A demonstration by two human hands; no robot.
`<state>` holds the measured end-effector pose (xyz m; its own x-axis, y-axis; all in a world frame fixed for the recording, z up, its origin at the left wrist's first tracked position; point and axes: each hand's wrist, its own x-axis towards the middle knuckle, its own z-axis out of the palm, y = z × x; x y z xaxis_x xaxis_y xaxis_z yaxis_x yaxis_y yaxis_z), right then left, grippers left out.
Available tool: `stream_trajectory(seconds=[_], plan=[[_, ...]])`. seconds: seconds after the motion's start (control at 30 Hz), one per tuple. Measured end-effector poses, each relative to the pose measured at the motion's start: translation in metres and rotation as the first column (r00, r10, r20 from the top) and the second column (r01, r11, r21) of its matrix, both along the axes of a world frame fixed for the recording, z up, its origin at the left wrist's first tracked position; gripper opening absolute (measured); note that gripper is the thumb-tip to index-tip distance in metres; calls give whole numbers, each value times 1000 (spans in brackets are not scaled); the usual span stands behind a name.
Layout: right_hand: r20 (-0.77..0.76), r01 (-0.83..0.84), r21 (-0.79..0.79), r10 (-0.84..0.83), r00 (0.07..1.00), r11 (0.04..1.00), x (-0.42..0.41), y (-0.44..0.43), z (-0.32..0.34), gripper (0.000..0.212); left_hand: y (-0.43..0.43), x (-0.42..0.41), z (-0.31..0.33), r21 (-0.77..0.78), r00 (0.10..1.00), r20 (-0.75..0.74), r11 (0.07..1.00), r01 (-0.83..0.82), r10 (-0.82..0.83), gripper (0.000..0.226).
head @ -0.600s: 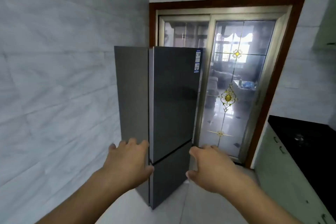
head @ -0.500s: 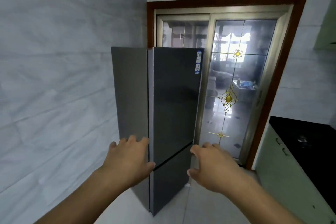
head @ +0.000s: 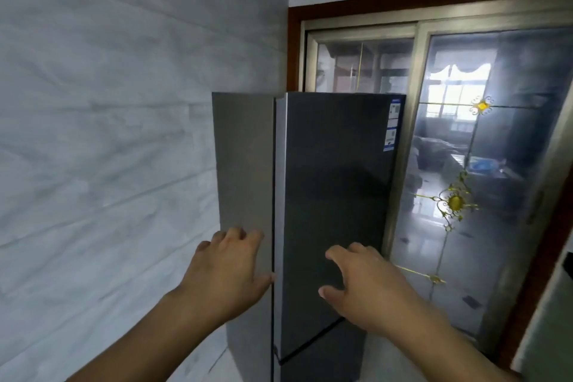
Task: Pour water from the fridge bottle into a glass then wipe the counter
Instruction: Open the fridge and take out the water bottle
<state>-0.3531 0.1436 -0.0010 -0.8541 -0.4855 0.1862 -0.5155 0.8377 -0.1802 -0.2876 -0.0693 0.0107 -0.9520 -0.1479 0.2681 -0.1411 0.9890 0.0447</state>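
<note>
A tall dark grey fridge [head: 335, 183] stands in the corner with both doors closed, its grey side panel facing left. My left hand [head: 226, 273] is raised in front of the fridge's left front edge, fingers spread, holding nothing. My right hand [head: 362, 285] reaches toward the upper door's dark front, fingers apart and empty. Whether either hand touches the fridge I cannot tell. The bottle, the glass and the counter are out of view.
A pale marble-tiled wall [head: 108, 149] runs close along the left. Behind the fridge is a sliding glass door [head: 483, 180] with gold ornaments in a brown wooden frame [head: 552, 257]. A pale cabinet edge [head: 555, 329] shows at the lower right.
The view has closed in on the fridge and swung left, so the black counter at the right has dropped out of sight. Both hands have risen toward the upper door.
</note>
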Motion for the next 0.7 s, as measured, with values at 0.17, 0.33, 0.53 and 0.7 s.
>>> stream_trajectory(seconds=[0.17,0.33,0.53,0.7], plan=[[-64,-115,-100,109,992,988,-97,-25,13,54,-5,-78,11,29,993,-99,997,-67,70,65],[-177,-222,-218,185,967,950,-160,-52,31,50,-15,-152,15,100,961,-261,993,-67,91,70],[-403,-363,-358,209,891,860,-214,-88,45,51,-40,-227,5,208,911,-412,975,77,16,64],[-675,-447,-335,120,728,830,-250,-120,49,37,-68,-274,-2,396,872,-484,870,293,-73,59]])
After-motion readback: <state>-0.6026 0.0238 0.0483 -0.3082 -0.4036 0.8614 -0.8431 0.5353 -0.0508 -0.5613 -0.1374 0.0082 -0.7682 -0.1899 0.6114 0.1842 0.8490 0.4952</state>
